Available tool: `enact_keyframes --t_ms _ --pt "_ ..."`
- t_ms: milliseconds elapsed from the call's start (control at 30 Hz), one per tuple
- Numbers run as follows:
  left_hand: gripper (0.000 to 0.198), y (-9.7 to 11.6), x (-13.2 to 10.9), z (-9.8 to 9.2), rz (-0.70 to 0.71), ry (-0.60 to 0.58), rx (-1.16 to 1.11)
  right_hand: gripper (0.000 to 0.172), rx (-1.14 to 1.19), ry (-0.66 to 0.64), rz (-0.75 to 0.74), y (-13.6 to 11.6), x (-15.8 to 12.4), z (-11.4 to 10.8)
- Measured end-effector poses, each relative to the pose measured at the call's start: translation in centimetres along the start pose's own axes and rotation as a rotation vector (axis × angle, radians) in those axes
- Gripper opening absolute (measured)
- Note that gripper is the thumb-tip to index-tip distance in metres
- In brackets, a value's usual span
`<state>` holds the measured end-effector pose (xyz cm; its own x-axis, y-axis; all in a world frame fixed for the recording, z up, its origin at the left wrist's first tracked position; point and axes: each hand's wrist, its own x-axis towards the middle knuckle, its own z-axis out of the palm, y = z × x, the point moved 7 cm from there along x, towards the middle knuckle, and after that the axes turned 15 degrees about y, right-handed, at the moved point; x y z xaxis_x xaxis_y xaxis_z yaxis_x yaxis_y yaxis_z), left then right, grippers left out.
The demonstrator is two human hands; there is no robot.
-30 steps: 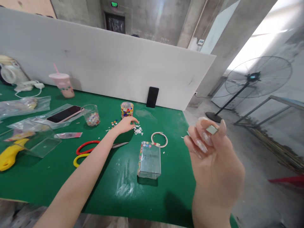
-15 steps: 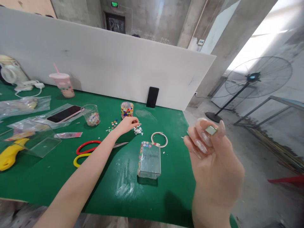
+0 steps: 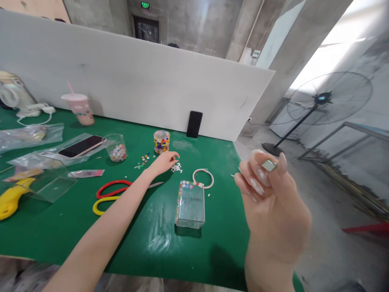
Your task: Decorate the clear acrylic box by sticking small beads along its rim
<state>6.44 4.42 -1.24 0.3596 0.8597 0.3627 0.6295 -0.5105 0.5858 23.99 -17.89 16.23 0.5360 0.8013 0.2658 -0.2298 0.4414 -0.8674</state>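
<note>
Pinching a square tile [image 3: 269,165] in my right hand [image 3: 273,207], I should pick white bits [image 3: 176,167] slowly with my half-open left hand [image 3: 164,161].

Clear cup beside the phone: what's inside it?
The clear cup holds a low heap of small multicoloured pieces; its upper part looks empty. Whatever lies beneath the heap is covered.
</note>
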Motion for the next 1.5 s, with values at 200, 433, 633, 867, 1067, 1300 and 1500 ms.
enact_keyframes --t_ms 200,433,633,867,1067,1300,1500 --pt "0.027 -0.2 -0.2 0.0 -0.035 0.032 0.022 0.02 -0.003 0.001 0.001 0.0 0.0 0.0" --pt "0.028 -0.1 -0.4 0.0 -0.064 0.082 0.043 0.021 0.001 -0.007 0.023 0.1 0.0 -0.1" --pt "0.027 0.0 -0.3 -0.2 -0.063 0.06 0.008 0.022 -0.03 -0.008 0.003 0.1 0.0 -0.1" --pt "0.025 0.2 0.0 -0.7 -0.088 0.089 -0.065 0.023 -0.037 -0.023 0.007 0.0 -0.1 0.1" --pt "0.039 5.5 0.3 -5.0 -0.05 0.201 -0.255 0.017 -0.079 -0.023 -0.055 0.5 0.7 0.2" --pt "0.046 17.5 -4.6 -14.0 0.425 0.435 -0.437 0.024 -0.11 -0.205 0.194 4.1 1.6 2.0" --pt "0.036 22.0 -8.8 -14.6 0.796 0.752 -0.035 0.017 0.019 -0.315 0.341 4.7 -0.2 3.5"
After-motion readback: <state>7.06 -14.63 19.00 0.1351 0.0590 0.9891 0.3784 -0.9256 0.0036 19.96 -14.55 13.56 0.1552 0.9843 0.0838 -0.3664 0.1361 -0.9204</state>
